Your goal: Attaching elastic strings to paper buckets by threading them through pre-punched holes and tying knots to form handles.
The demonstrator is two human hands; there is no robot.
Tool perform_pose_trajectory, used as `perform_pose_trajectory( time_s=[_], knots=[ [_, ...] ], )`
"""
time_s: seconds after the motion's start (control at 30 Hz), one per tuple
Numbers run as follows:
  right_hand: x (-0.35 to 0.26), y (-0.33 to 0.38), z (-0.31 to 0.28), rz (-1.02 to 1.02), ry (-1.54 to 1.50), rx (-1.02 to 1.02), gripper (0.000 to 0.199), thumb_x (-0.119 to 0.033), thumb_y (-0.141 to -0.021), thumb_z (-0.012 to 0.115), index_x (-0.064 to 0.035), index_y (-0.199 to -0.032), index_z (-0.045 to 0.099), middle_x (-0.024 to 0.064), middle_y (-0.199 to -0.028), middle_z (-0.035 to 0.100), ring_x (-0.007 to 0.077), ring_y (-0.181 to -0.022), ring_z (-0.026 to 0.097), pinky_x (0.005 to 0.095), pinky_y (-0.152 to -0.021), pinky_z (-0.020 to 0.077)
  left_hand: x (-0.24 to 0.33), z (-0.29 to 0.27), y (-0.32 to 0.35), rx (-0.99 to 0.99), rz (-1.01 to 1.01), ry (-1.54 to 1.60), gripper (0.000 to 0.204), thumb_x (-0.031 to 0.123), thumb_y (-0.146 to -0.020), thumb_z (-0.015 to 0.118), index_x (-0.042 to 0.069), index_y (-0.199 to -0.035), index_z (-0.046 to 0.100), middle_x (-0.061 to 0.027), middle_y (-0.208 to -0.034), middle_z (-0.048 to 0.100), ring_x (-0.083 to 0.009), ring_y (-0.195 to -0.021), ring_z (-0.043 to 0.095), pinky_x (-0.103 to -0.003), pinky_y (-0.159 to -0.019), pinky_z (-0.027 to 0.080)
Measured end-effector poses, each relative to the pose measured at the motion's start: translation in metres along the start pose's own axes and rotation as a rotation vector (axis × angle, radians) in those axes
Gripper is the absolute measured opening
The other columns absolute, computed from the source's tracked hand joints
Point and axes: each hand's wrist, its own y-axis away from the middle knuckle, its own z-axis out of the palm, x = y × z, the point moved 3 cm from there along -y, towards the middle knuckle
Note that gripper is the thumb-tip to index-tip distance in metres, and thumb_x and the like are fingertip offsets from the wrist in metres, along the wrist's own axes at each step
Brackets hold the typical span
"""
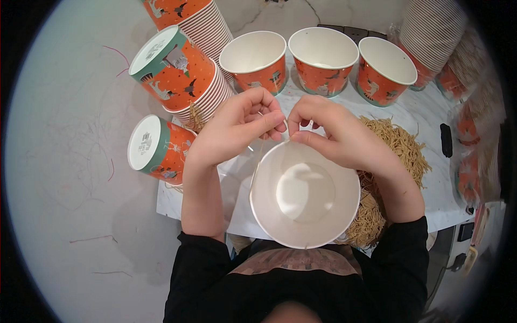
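White paper cup (305, 195) (empty, upright).

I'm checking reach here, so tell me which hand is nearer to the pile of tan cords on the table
Right. The right hand pinches the white bucket's rim directly beside the pile of cords; the left hand is across the bucket.

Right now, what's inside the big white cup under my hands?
The cup looks empty, with a bare white bottom. Both hands pinch thin string at its far rim, covering that edge.
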Motion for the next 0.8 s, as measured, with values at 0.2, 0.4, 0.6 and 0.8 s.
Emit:
perform_pose_trajectory(
  time_s=[0.2,0.4,0.6,0.8],
  knots=[
    [0.012,-0.003,0.003,0.321,-0.326,-0.005,0.008,-0.01,-0.094,0.065,-0.0036,-0.096,0.062,-0.0015,-0.087,0.062,0.0075,-0.084,0.054,0.0258,-0.073,0.0436,-0.009,0.0,-0.003,-0.043,-0.105,-0.031,0.017,0.009,-0.091,0.069,0.0,-0.103,0.061,-0.0003,-0.088,0.066,-0.0014,-0.068,0.055,-0.018,-0.06,0.044],
    [0.013,-0.006,0.0,0.255,-0.08,0.107,0.009,-0.01,-0.093,0.068,-0.0025,-0.096,0.064,-0.0005,-0.084,0.064,0.0091,-0.079,0.056,0.0257,-0.072,0.0448,0.002,0.002,0.007,0.058,0.044,-0.525,0.016,0.007,-0.082,0.072,-0.002,-0.095,0.068,-0.0064,-0.08,0.065,-0.0147,-0.068,0.058,-0.03,-0.061,0.046],
    [0.019,-0.005,0.006,0.216,-0.008,0.141,0.011,-0.008,-0.09,0.07,-0.0001,-0.096,0.067,0.0043,-0.086,0.066,0.0124,-0.081,0.061,0.0271,-0.069,0.0458,0.005,0.005,0.011,0.134,0.162,-0.679,0.013,0.007,-0.08,0.073,0.0,-0.09,0.07,-0.0086,-0.078,0.064,-0.0205,-0.067,0.058,-0.034,-0.061,0.046],
    [0.014,-0.005,0.008,0.253,-0.112,0.089,0.012,-0.009,-0.088,0.072,0.0002,-0.094,0.068,0.0044,-0.088,0.068,0.0124,-0.081,0.062,0.0275,-0.073,0.0487,0.008,0.005,0.005,0.111,0.139,-0.474,0.013,0.007,-0.084,0.074,0.002,-0.095,0.07,0.002,-0.071,0.06,-0.0046,-0.06,0.046,-0.024,-0.054,0.037]
  ],
)
